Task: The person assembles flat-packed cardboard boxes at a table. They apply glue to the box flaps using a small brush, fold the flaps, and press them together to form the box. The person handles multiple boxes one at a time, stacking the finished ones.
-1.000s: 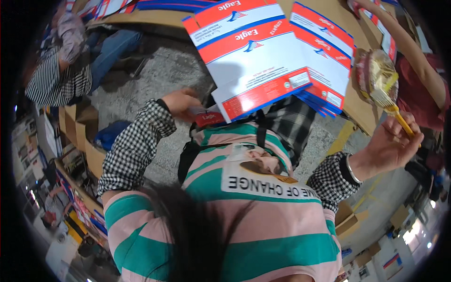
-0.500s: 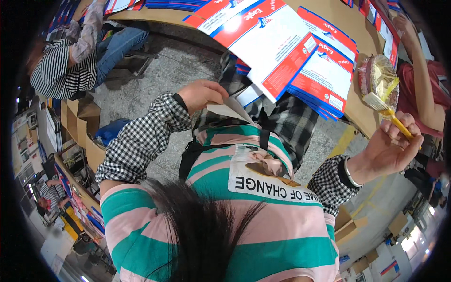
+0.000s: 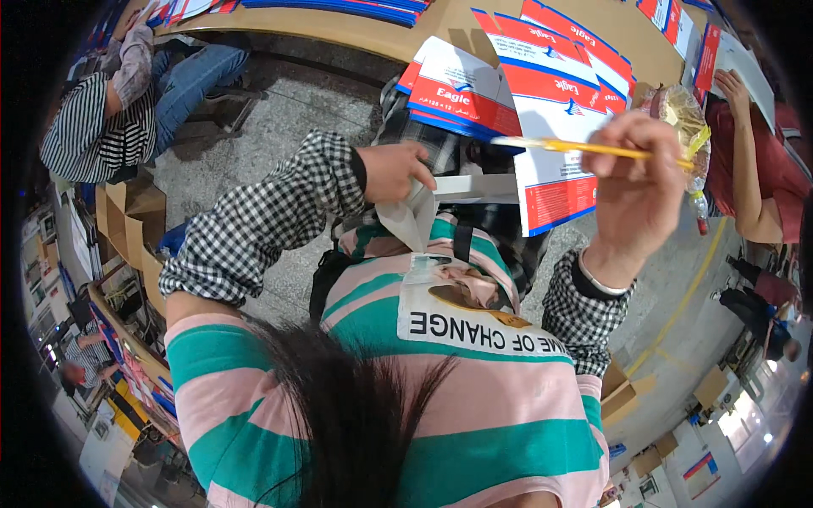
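My left hand (image 3: pixel 394 169) grips the white flap of a flat red, white and blue carton (image 3: pixel 550 182), held close against my chest. My right hand (image 3: pixel 635 173) is closed on a thin yellow-handled brush (image 3: pixel 576 148), which lies level across the carton's upper part and points toward my left hand. Both forearms wear black-and-white checked sleeves. Whether the brush tip touches the carton is hidden.
More flat cartons (image 3: pixel 542 51) of the same kind lie stacked on the brown table (image 3: pixel 440 25) beyond my hands. A clear plastic bag (image 3: pixel 682 114) sits at the table's right. One person in a striped top (image 3: pixel 102 127) sits upper left, another in red (image 3: pixel 762 178) at right. Cardboard boxes (image 3: pixel 127 220) stand left.
My right hand swung left from the far right, bringing the brush over the carton. My left hand drew the carton in toward my chest, white flap now turned up.
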Available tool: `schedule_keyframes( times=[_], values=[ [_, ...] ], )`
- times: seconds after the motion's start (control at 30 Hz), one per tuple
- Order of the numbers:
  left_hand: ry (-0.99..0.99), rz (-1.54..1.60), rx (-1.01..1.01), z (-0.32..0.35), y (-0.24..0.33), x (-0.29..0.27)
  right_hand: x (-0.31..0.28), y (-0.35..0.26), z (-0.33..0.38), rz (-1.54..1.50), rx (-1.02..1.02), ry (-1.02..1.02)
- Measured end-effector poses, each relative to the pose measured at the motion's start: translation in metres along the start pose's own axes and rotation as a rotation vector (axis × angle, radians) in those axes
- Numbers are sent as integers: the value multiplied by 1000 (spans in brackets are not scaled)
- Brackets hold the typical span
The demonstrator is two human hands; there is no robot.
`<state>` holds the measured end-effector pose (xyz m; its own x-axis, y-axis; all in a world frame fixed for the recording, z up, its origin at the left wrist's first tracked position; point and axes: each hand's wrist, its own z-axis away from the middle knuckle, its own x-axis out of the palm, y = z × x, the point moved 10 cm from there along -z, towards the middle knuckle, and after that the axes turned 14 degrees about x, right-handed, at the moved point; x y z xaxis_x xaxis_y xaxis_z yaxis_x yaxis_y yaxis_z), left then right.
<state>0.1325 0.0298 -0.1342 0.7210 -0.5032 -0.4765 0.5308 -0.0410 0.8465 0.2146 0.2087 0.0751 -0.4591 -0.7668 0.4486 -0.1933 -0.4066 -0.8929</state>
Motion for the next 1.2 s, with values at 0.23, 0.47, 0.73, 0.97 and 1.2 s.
schedule_keyframes(
  times=[0.23, 0.47, 0.73, 0.97, 1.2],
  values=[
    [135, 134, -56, -10, 32, -28, 27, 66, 2, 370, 478, -103],
    [153, 254, -115, -6, 44, -32, 27, 101, 2, 633, 529, -106],
    [189, 342, -91, -11, 53, -34, 30, 114, 3, 761, 523, -123],
    [138, 351, -105, -16, 70, -38, 29, 114, 11, 794, 565, -181],
    [196, 290, -43, -20, 82, -41, 32, 105, 15, 934, 555, -276]
  ],
)
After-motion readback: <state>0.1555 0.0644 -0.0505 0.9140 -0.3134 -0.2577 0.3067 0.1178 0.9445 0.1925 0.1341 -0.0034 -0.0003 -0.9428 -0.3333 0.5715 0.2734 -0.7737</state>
